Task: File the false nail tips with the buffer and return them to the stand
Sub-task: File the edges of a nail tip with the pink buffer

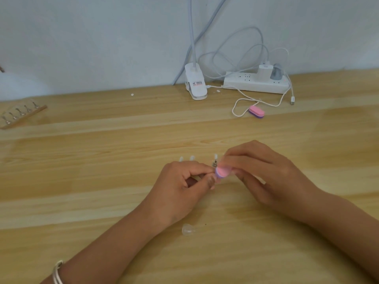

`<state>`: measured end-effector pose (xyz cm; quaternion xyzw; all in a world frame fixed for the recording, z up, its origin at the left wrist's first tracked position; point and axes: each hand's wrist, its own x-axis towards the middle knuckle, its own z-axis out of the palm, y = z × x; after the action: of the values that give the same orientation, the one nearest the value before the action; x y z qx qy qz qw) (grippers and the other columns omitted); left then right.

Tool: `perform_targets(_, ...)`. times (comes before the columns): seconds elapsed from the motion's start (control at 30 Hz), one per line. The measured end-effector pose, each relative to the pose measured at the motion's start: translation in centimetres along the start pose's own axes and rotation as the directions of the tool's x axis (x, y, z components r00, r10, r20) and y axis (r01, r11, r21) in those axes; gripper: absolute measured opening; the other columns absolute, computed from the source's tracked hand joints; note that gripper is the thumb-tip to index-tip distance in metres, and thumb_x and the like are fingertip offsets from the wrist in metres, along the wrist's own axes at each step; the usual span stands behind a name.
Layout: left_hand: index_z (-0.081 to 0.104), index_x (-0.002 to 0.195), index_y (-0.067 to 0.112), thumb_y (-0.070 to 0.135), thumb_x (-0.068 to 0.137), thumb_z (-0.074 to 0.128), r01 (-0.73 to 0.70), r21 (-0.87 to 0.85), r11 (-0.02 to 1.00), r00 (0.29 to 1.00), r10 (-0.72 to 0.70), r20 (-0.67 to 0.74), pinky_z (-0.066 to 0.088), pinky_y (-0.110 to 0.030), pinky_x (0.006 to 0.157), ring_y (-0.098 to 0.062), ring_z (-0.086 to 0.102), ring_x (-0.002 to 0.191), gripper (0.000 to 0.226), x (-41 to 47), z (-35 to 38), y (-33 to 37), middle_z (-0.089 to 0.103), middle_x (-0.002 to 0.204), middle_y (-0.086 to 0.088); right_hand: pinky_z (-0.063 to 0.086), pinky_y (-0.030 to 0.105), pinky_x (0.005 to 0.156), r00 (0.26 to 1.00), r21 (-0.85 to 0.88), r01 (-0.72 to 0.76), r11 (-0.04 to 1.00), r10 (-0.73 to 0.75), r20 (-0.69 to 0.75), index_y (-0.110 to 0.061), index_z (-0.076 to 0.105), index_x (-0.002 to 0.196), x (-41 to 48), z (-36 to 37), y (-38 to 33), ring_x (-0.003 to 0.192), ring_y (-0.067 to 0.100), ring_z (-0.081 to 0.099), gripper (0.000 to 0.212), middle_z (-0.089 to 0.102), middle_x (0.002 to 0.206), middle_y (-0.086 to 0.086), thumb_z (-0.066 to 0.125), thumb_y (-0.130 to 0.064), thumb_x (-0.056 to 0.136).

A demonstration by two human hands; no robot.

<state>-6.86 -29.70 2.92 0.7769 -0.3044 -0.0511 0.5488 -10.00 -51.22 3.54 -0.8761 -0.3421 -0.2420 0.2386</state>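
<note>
Pale grey-blue wall [92,37], light wooden table [102,150], soft even light

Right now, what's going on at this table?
A person seems to be filing a false nail. The right hand holds a pink buffer against a small pale piece pinched in the left hand, mostly hidden. A clear nail tip lies loose on the wooden table, and the stand sits far left.

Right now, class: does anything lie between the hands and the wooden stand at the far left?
Nothing visible does. The table between the left hand and the stand is bare wood; the white tips sit just beyond the hand, off that line.
</note>
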Motion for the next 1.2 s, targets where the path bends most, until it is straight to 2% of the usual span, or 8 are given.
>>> perform_targets(0.23, 0.074, 0.086, 0.029, 0.024, 0.089, 0.066, -0.04, 0.012, 0.999, 0.999, 0.039, 0.021, 0.026, -0.005, 0.046, 0.005, 0.04, 0.041, 0.009, -0.1, -0.1, 0.3, 0.054, 0.052, 0.024, 0.048, 0.026, 0.089, 0.997, 0.031, 0.063, 0.998, -0.064, 0.033, -0.003, 0.073, 0.112, -0.1, 0.4, -0.7, 0.101, 0.021, 0.061, 0.029, 0.066, 0.113, 0.008, 0.059, 0.011, 0.091)
perform_targets(0.33, 0.077, 0.088, 0.027, 0.02, 0.089, 0.066, -0.007, 0.0, 1.0, 1.0, 0.007, -0.008, 0.043, -0.025, 0.048, -0.007, 0.054, 0.05, 0.013, 0.0, -0.1, -0.1, 0.068, 0.067, 0.011, 0.05, 0.031, 0.086, 1.0, -0.003, 0.0, 1.0, 0.0, 0.006, -0.001, 0.073, 0.11, -0.1, -0.4, 0.4, 0.098, 0.022, 0.063, 0.029, 0.066, 0.11, 0.008, 0.06, 0.013, 0.087)
perform_targets(0.53, 0.077, 0.093, 0.02, 0.013, 0.091, 0.066, -0.033, 0.018, 0.999, 0.999, 0.033, 0.018, 0.025, -0.004, 0.048, 0.005, 0.037, 0.041, 0.012, 0.1, -0.2, 0.0, 0.052, 0.053, 0.024, 0.046, 0.023, 0.092, 0.998, 0.047, 0.059, 0.997, -0.06, 0.03, -0.006, 0.073, 0.111, -0.3, 0.4, -0.5, 0.105, 0.014, 0.059, 0.028, 0.064, 0.114, 0.005, 0.06, 0.009, 0.091)
perform_targets(0.67, 0.078, 0.093, 0.017, 0.018, 0.089, 0.066, -0.028, -0.004, 1.0, 1.0, 0.028, 0.003, 0.025, -0.005, 0.046, 0.005, 0.038, 0.041, 0.012, 0.1, -0.1, 0.1, 0.056, 0.056, 0.021, 0.049, 0.029, 0.087, 1.0, 0.016, 0.0, 1.0, 0.0, -0.001, -0.004, 0.072, 0.11, -0.1, -0.1, -0.1, 0.1, 0.018, 0.061, 0.029, 0.065, 0.111, 0.007, 0.061, 0.011, 0.088)
perform_targets(0.77, 0.077, 0.093, 0.016, 0.016, 0.09, 0.066, -0.04, -0.007, 0.999, 0.999, 0.04, 0.021, 0.026, -0.003, 0.048, 0.007, 0.04, 0.042, 0.011, 0.0, -0.2, 0.2, 0.055, 0.054, 0.024, 0.048, 0.026, 0.089, 0.998, 0.052, 0.067, 0.996, -0.068, 0.002, -0.006, 0.074, 0.109, -0.3, 0.7, -1.2, 0.101, 0.02, 0.061, 0.026, 0.065, 0.111, 0.007, 0.057, 0.007, 0.094)
perform_targets(0.9, 0.076, 0.085, 0.024, 0.013, 0.091, 0.065, -0.003, -0.022, 1.0, 1.0, 0.003, 0.008, 0.025, -0.007, 0.046, 0.003, 0.034, 0.04, 0.016, 0.1, -0.2, 0.0, 0.058, 0.056, 0.021, 0.05, 0.031, 0.086, 1.0, 0.013, 0.015, 1.0, -0.015, 0.003, -0.004, 0.073, 0.11, -0.2, 0.0, -0.2, 0.1, 0.02, 0.061, 0.028, 0.065, 0.111, 0.007, 0.06, 0.01, 0.09)
perform_targets(1.1, 0.076, 0.095, 0.01, 0.008, 0.093, 0.061, -0.022, -0.036, 0.999, 0.999, 0.024, 0.046, 0.026, -0.002, 0.046, 0.007, 0.039, 0.039, 0.015, 0.0, -0.3, 0.2, 0.058, 0.055, 0.025, 0.047, 0.025, 0.091, 0.997, 0.058, 0.071, 0.996, -0.071, -0.004, -0.006, 0.075, 0.108, -0.1, 0.4, -1.5, 0.102, 0.019, 0.062, 0.025, 0.066, 0.112, 0.007, 0.054, 0.003, 0.098)
perform_targets(1.2, 0.077, 0.09, 0.016, 0.01, 0.093, 0.063, 0.003, -0.018, 1.0, 0.999, -0.002, 0.037, 0.025, -0.008, 0.044, 0.002, 0.033, 0.039, 0.016, 0.0, -0.2, 0.2, 0.064, 0.061, 0.012, 0.052, 0.032, 0.087, 1.0, 0.041, -0.014, 0.999, 0.015, -0.02, -0.003, 0.075, 0.109, 0.0, -0.4, -0.5, 0.102, 0.02, 0.065, 0.027, 0.067, 0.111, 0.006, 0.057, 0.009, 0.093)
